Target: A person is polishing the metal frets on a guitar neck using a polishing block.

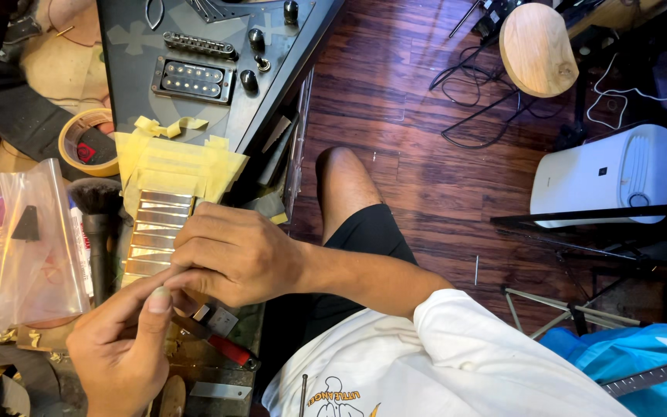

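a clear plastic bag (28, 247) and a black brush (100, 224) lie at the left of the table. the left hand (121, 344) pinches fingertips with the right hand (233, 255) over the guitar neck (156, 232), masked in yellow tape (183, 166), below the black guitar body (202, 62).

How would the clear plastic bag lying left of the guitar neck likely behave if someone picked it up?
The clear plastic bag is thin, creased film, so it would probably flop and sag. It seems to hold only a small dark triangular piece, so it is likely light. Its glossy surface may slide between fingers.
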